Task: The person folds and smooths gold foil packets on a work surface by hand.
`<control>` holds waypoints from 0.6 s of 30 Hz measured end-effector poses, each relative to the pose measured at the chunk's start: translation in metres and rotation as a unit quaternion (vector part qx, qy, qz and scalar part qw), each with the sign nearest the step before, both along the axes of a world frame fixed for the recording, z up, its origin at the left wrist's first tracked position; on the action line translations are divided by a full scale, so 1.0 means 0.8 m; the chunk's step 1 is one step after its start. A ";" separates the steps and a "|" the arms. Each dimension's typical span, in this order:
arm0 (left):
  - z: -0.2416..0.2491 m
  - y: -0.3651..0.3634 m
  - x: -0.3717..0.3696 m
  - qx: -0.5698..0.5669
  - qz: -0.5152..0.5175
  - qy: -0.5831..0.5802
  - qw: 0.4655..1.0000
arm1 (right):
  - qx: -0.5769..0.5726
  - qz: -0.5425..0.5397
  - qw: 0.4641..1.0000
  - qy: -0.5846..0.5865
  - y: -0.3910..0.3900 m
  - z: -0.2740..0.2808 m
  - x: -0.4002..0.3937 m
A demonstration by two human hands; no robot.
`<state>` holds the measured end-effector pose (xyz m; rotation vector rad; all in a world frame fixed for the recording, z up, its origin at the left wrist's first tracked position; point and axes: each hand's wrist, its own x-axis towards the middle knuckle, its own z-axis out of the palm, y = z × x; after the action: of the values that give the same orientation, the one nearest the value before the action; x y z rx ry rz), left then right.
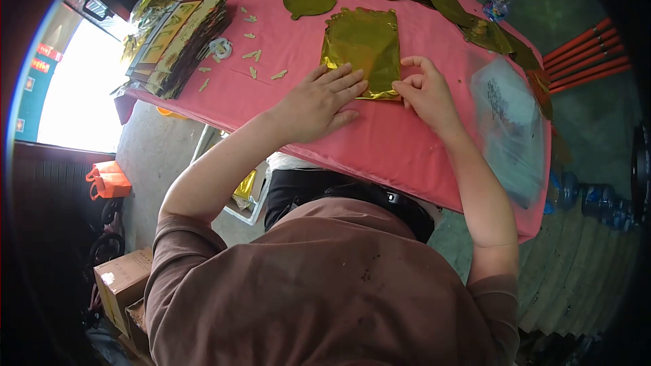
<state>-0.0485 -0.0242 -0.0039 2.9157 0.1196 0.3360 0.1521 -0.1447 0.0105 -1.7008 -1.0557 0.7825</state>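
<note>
A shiny gold foil piece [363, 47] with a scalloped far edge lies on the pink cloth of the table [291, 37]. My left hand [322, 102] rests flat, its stretched fingertips over the foil's lower left part. At the lower right corner of the foil, thumb and forefinger of my right hand [427, 91] pinch the edge, with the other fingers curled. Small pale cut pieces [279, 74] are scattered to the left, around a white coil [220, 48].
Stacked printed cards [186, 47] stand at the table's left. Long gold foil strips [434, 3] line the far edge, near a plastic bottle [502, 1]. Clear plastic bags [508, 129] lie on the right. Beyond are red poles [590, 54]; a cardboard box [125, 285] sits lower left.
</note>
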 end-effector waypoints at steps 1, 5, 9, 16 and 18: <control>0.000 0.000 0.000 -0.001 0.002 -0.003 1.000 | -0.019 -0.007 1.000 -0.002 -0.002 0.002 -0.003; 0.003 -0.001 0.000 -0.009 0.005 0.006 1.000 | -0.053 -0.013 0.997 -0.047 -0.002 -0.009 0.003; 0.003 0.001 0.000 -0.004 0.004 -0.002 1.000 | -0.062 -0.011 0.992 -0.110 0.001 -0.012 0.009; -0.002 0.001 0.002 -0.009 -0.001 -0.002 1.000 | 0.116 0.030 0.890 -0.441 0.012 -0.002 -0.015; -0.003 0.003 0.001 0.003 0.002 -0.004 1.000 | 0.134 0.072 0.859 -0.489 0.018 -0.015 -0.019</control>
<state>-0.0476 -0.0221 -0.0062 2.9209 0.1240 0.3496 0.1371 -0.1300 -0.0018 -1.7791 -1.8809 -0.2408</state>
